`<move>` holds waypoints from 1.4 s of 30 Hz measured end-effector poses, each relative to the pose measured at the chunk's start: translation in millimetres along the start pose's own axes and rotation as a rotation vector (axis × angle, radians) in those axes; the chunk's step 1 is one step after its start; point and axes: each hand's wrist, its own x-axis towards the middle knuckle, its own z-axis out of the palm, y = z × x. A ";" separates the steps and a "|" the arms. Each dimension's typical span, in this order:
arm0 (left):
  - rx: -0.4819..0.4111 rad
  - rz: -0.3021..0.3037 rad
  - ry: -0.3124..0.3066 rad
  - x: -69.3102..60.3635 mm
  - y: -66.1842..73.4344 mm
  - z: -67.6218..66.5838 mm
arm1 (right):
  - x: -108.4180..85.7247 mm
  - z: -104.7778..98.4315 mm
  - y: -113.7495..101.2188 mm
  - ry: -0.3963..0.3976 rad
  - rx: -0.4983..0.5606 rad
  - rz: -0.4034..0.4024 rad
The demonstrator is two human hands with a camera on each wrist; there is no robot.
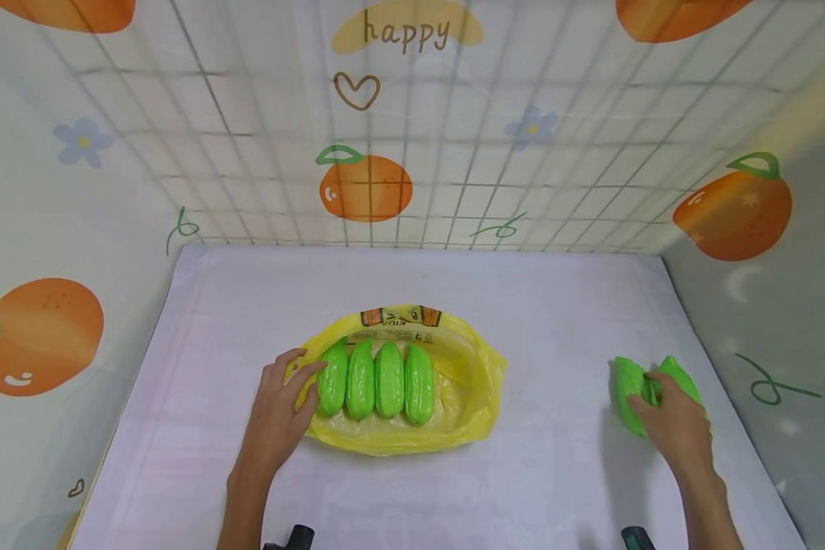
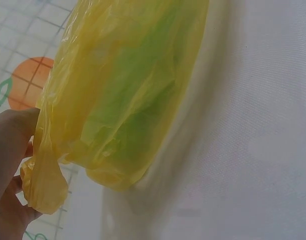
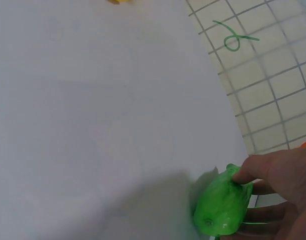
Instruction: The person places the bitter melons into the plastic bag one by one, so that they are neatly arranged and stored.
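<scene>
A yellow plastic bag (image 1: pixel 470 416) lies spread with its mouth facing up. Several glossy green oblong fruit-like pieces (image 1: pixel 389 380) sit side by side in its left half. At the bag's left rim my left hand (image 1: pixel 279 412) holds the plastic; in the left wrist view a fold of the yellow bag (image 2: pixel 45 185) lies between thumb and fingers. Far to the right, my right hand (image 1: pixel 677 424) grips a ridged green fruit-like piece (image 3: pixel 220 205) by thumb and fingers. In the head view two green lobes show around that hand; whether they are separate pieces I cannot tell.
The white tabletop (image 1: pixel 550 336) ends at a gridded back curtain (image 1: pixel 447 114) with printed oranges. Patterned side panels (image 1: pixel 742 321) flank it. Two dark rounded objects (image 1: pixel 301 537) stick up at the near edge.
</scene>
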 end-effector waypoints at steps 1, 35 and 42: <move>-0.001 0.000 0.000 0.0 0.1 0.0 | -1.0 0.3 -0.9 0.005 0.001 -0.010; -0.014 -0.004 -0.009 1.3 0.9 -0.5 | -29.3 -18.0 -104.9 -0.039 0.176 -0.255; -0.015 -0.003 -0.008 1.2 -0.2 0.5 | -34.8 -13.1 -129.1 -0.062 0.207 -0.298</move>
